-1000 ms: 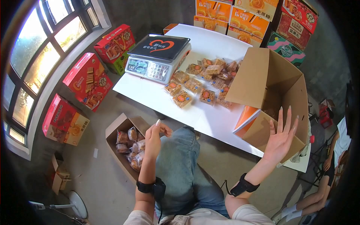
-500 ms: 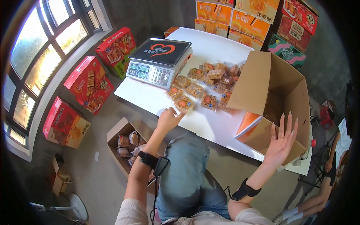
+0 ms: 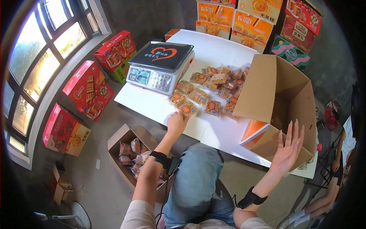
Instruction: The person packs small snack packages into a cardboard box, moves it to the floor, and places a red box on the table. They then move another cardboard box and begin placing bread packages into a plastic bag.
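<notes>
My left hand (image 3: 177, 123) is at the near edge of a clear-wrapped crunchy snack square (image 3: 188, 109) with an orange label, its fingers curled and closed on that edge. The square lies on the white table, at the front of a loose pile of similar wrapped snacks (image 3: 219, 79). To the right, my right hand (image 3: 286, 150) is raised with its fingers stretched out and holds nothing. It overlaps the near side of a large open cardboard box (image 3: 260, 86), whose inside is mostly in shadow.
A digital scale (image 3: 160, 63) stands on the white table (image 3: 145, 97) left of the snacks. Below, an open carton (image 3: 118, 143) on the floor holds packaged snacks. Red gift boxes (image 3: 89, 89) line the window wall. Orange boxes (image 3: 215, 17) are stacked behind. A person (image 3: 324, 198) is at far right.
My left hand has moved in against the near edge of the front snack square. My right hand stays spread by the box. The view has shifted slightly.
</notes>
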Available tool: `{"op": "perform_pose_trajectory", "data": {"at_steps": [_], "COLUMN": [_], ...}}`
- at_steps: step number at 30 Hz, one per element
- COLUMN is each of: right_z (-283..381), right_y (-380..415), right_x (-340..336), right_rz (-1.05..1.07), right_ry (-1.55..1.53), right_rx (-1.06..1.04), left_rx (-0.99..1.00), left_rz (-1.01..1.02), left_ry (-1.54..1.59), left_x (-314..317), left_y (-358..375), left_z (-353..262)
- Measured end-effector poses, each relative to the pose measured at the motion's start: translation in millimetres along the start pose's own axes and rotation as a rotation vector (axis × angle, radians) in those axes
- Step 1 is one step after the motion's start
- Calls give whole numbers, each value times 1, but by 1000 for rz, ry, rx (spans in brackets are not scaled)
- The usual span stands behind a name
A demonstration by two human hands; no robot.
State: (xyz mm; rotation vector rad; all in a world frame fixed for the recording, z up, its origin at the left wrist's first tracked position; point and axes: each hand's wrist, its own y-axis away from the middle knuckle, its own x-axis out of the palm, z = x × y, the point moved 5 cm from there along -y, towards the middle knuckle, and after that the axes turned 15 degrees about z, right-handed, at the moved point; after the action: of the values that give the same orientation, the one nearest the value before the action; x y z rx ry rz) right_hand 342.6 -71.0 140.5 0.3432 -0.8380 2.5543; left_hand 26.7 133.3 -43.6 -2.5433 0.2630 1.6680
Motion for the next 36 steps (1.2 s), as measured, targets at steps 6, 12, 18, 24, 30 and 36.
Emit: {"op": "perform_pose_trajectory", "data": {"at_steps": [6, 12, 18, 24, 30, 36], "right_z": [0, 2, 2, 3, 3, 5], "right_y": [0, 1, 2, 3, 3, 4], "right_x": [0, 3, 4, 5, 7, 10], "right_rz": [1, 2, 23, 18, 28, 70], "right_ry": [6, 11, 7, -10, -7, -8], "right_rx": [-12, -14, -26, -34, -35, -53], "left_rx": [121, 275, 598, 764, 839, 855], "left_rz": [-196, -478, -809, -798, -811, -791], "left_ry": [9, 22, -309, -349, -379, -434], "left_x": [-13, -71, -156, -189, -193, -198], "left_y": [12, 51, 118, 155, 176, 196], "left_z": [2, -8, -53, -75, -83, -89]}}
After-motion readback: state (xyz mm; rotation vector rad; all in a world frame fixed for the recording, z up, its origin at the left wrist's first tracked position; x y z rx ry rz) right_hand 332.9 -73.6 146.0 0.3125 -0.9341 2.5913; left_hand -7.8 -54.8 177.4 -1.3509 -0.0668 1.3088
